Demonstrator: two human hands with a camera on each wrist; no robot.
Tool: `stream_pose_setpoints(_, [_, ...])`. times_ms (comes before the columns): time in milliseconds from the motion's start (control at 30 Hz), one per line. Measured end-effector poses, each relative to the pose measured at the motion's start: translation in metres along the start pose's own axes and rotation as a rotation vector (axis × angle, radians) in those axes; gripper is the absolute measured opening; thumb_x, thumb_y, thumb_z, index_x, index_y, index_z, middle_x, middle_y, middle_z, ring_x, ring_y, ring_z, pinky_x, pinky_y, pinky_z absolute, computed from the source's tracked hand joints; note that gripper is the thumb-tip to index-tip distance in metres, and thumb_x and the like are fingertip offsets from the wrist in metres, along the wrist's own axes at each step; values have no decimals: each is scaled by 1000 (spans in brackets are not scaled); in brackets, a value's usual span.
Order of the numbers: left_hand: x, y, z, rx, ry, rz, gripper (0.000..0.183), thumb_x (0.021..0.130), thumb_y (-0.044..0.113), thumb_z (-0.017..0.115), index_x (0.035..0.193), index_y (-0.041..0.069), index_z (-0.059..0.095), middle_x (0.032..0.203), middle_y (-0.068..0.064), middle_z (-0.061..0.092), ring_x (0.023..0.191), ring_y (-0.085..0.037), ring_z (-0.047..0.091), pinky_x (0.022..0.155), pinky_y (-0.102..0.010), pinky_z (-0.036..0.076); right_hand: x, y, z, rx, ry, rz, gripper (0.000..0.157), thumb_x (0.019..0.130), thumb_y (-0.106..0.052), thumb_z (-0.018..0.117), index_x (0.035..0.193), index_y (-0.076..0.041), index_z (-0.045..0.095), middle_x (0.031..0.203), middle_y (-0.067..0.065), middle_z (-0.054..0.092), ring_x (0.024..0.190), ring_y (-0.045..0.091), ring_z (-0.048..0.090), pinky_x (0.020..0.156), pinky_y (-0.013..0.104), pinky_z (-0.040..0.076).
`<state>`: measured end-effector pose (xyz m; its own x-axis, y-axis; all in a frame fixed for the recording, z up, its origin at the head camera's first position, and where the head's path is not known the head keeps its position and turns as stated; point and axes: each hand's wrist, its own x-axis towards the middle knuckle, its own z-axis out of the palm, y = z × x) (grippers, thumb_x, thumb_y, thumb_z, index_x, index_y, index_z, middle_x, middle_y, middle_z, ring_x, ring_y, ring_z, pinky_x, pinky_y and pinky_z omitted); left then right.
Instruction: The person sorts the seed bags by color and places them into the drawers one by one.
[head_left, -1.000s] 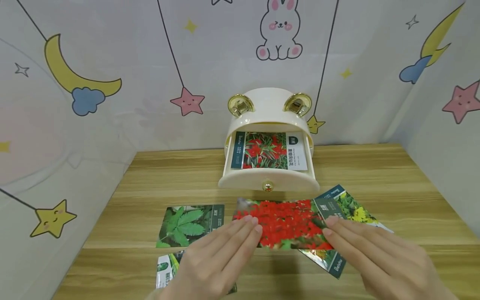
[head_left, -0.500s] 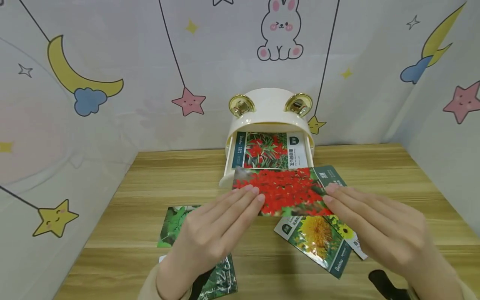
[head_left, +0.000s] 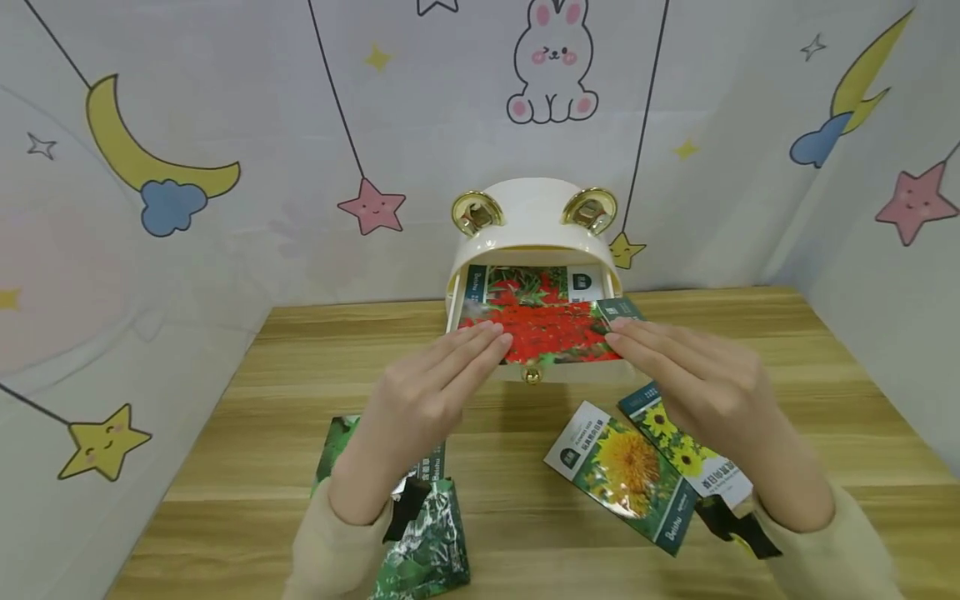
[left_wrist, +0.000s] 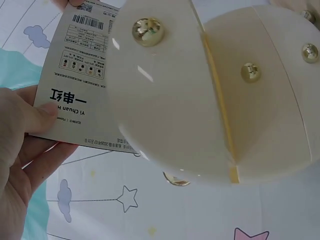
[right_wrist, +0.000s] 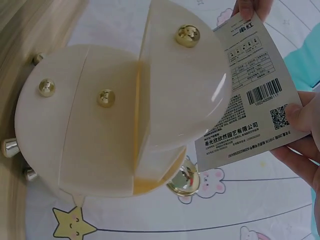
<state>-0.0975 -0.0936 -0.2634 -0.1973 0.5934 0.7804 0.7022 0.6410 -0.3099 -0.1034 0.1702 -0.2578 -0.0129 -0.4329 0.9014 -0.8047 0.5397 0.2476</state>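
Both hands hold a seed packet (head_left: 555, 329) with red flowers by its two short ends: the left hand (head_left: 431, 396) at the left, the right hand (head_left: 708, 375) at the right. In both wrist views, thumbs press the packet's printed back (left_wrist: 82, 75) with fingers on the other face. The packet hangs over the pulled-out top drawer (head_left: 592, 372) of a cream storage box (head_left: 536, 208) with gold ears, covering much of the drawer. Behind it, another red-flower packet (head_left: 525, 279) lies inside the drawer.
Two yellow-flower packets, one with an orange-yellow bloom (head_left: 626, 467) and one with smaller blooms (head_left: 675, 437), lie overlapping on the wooden table (head_left: 517, 533) at right. Green-leaf packets (head_left: 427, 542) lie at left, partly under the left arm. A patterned cloth (head_left: 285, 208) stands behind.
Both hands have carried the red-flower packet away from the body, from above the table to over the open drawer. The yellow-flower packets below are now uncovered.
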Motion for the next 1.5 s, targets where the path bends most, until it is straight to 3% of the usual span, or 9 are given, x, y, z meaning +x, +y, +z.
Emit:
stream_pose_setpoints(200, [-7,-14,16,-46,-20,-52,31,83,-7,56,110,6,66,106,-6,70,98,-18,66,82,-29,54,-13,17,17,38,-80,28,33,88,5,40,101,-2,69,91,10,72,68,24,67,51,33,51])
stream_pose_setpoints(467, [-9,-28,33,-161,-45,-118,29,84,-4,58,108,7,67,105,-5,70,97,-16,67,77,-28,55,-27,32,30,4,-207,42,32,89,2,42,105,-6,68,98,6,72,74,22,69,61,32,55])
stream_pose_setpoints(700, [-11,-44,44,-209,-86,-136,46,74,-17,53,110,9,67,105,-4,70,94,-18,67,72,-29,56,-32,40,38,-13,-263,17,33,90,1,41,109,-7,67,101,5,71,77,22,69,62,32,56])
stream_pose_setpoints(900, [-14,-52,49,-249,-133,-168,43,79,-13,51,112,10,66,107,-4,69,96,-18,67,72,-30,56,-32,47,45,-12,-301,22,32,86,4,47,109,-7,66,104,7,70,81,23,68,63,34,55])
stream_pose_setpoints(1067, [-15,-55,53,-324,-211,-234,32,87,-1,55,116,10,64,111,-5,68,101,-18,65,80,-32,55,-35,53,47,-12,-359,45,39,80,10,47,109,-7,67,105,8,70,85,22,68,61,33,55])
stream_pose_setpoints(1200, [-13,-57,54,-409,-319,-321,31,90,5,54,119,11,62,115,-4,66,109,-17,61,89,-32,51,-38,57,50,-7,-371,59,41,78,12,46,109,-6,67,106,8,69,88,23,68,55,30,52])
stream_pose_setpoints(1267, [-11,-58,55,-461,-379,-375,31,91,6,52,120,12,61,118,-4,64,112,-16,59,87,-29,52,-40,59,52,0,-365,59,41,77,13,48,108,-6,67,106,9,69,90,23,68,54,30,52])
stream_pose_setpoints(1400, [-10,-62,59,-534,-471,-455,31,93,9,50,122,13,59,121,-4,62,77,-10,60,68,-24,45,-42,61,54,-2,-378,62,40,76,12,53,109,-6,67,108,9,69,93,23,67,59,32,54])
stream_pose_setpoints(1500, [-9,-65,62,-555,-500,-476,31,93,9,50,122,12,59,120,-5,63,54,-8,35,57,-22,36,-43,63,54,-3,-402,74,38,77,9,58,111,-7,67,110,9,68,95,23,66,61,34,55])
